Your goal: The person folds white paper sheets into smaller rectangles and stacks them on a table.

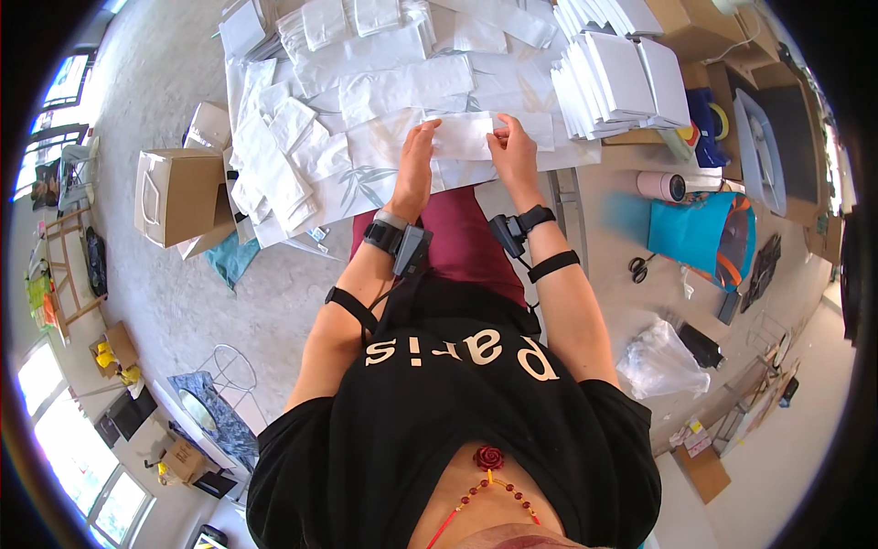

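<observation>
A flat white rectangular piece [462, 136], thin like a paper or plastic sleeve, lies at the table's near edge between my hands. At its left end my left hand [416, 169] rests edge-on with the fingers stretched out. My right hand [516, 157] pinches its right end between thumb and fingers. Under and beyond it, overlapping white sleeves [407, 87] run in rows across the pale leaf-patterned tablecloth [366, 188]. More loose white sleeves [274, 169] are heaped on the table's left side.
Stacked white packets [613, 82] stand at the table's right. A cardboard box [178, 197] is beside the left edge. On the right are a pink cylinder [658, 186], a turquoise bag [695, 229], black scissors [640, 267] and a clear plastic bag [663, 361] on the floor.
</observation>
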A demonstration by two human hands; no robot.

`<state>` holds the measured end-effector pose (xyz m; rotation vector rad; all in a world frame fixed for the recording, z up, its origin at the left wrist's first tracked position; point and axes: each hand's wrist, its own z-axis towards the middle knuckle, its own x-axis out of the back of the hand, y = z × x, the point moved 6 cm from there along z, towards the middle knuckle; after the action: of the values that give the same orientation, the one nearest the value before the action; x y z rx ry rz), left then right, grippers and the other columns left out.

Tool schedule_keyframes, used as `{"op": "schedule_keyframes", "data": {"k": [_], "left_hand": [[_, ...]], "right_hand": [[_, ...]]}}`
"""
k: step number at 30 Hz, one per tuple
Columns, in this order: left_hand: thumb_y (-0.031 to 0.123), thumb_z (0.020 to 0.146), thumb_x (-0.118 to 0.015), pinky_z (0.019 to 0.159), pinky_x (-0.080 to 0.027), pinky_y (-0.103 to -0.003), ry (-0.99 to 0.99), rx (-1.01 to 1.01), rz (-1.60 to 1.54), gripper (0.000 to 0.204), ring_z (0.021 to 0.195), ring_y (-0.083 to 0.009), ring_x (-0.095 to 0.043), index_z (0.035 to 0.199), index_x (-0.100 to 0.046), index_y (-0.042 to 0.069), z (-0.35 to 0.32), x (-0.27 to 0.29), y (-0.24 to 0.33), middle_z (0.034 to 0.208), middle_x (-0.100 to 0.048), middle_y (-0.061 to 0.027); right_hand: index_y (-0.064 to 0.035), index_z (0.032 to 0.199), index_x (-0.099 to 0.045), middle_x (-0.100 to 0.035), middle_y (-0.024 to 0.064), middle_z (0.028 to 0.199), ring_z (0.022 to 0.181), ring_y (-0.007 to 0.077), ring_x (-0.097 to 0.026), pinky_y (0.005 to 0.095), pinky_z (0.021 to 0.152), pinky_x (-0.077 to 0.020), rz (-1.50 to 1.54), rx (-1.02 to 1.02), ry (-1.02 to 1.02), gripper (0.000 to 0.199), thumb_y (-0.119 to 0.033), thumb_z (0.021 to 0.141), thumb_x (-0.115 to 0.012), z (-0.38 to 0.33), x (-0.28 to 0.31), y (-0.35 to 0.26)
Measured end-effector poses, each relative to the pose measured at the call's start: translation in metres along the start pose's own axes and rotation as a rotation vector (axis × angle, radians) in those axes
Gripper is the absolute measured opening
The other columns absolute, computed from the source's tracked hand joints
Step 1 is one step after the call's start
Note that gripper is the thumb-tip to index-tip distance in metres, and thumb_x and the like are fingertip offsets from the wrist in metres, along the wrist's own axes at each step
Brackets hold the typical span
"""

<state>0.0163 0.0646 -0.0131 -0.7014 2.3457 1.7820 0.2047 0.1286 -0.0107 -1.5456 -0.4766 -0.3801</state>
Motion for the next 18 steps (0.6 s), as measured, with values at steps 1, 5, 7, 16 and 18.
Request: {"op": "schedule_keyframes", "data": {"k": [1, 5, 7, 16, 18], "left_hand": [[0.039, 0.112, -0.046, 0.121, -0.031, -0.041, 0.029, 0.001, -0.081, 0.048, 0.141, -0.0231, -0.046, 0.141, -0.054, 0.001, 0.001, 0.004, 0.0, 0.139, -0.057, -0.0098], [0.029, 0.108, -0.057, 0.112, -0.046, -0.041, 0.164, -0.099, -0.083, 0.044, 0.134, -0.0282, -0.055, 0.141, -0.053, -0.001, 0.004, 0.03, 0.006, 0.144, -0.056, -0.0128], [0.022, 0.103, -0.066, 0.107, -0.051, -0.04, 0.211, -0.224, 0.208, 0.046, 0.129, -0.0291, -0.059, 0.14, -0.053, -0.001, 0.002, 0.039, 0.017, 0.145, -0.057, -0.014], [0.011, 0.075, -0.088, 0.122, -0.032, -0.048, -0.107, -0.551, 1.135, 0.074, 0.153, -0.0379, -0.033, 0.137, -0.048, 0.008, -0.003, 0.013, 0.033, 0.163, -0.039, -0.0195], [0.013, 0.075, -0.089, 0.123, -0.031, -0.049, -0.138, -0.563, 1.177, 0.073, 0.155, -0.0371, -0.031, 0.136, -0.049, 0.009, 0.002, 0.008, 0.033, 0.164, -0.039, -0.0179]], "right_hand": [[0.0014, 0.13, -0.061, -0.075, 0.0166, 0.095, 0.083, 0.0319, -0.073, 0.0414, 0.077, -0.0577, -0.019, 0.026, 0.017, 0.042, -0.007, 0.091, -0.073, 0.001, -0.001, -0.002], [-0.0001, 0.13, -0.061, -0.075, 0.0157, 0.093, 0.081, 0.0306, -0.073, 0.041, 0.075, -0.057, -0.106, 0.136, 0.086, 0.039, -0.004, 0.092, -0.071, 0.002, -0.004, -0.003], [-0.0007, 0.13, -0.062, -0.075, 0.015, 0.092, 0.079, 0.0289, -0.072, 0.0399, 0.074, -0.0568, -0.139, 0.182, 0.108, 0.039, -0.005, 0.093, -0.072, 0.004, -0.005, 0.001], [0.0002, 0.129, -0.06, -0.073, 0.0199, 0.095, 0.089, 0.0401, -0.071, 0.0482, 0.08, -0.0558, -0.169, 0.2, 0.078, 0.038, -0.002, 0.092, -0.068, 0.009, -0.005, -0.012], [0.0007, 0.129, -0.059, -0.074, 0.02, 0.096, 0.09, 0.0401, -0.071, 0.048, 0.08, -0.0557, -0.183, 0.199, 0.069, 0.038, -0.002, 0.092, -0.068, 0.011, -0.004, -0.014]]}}
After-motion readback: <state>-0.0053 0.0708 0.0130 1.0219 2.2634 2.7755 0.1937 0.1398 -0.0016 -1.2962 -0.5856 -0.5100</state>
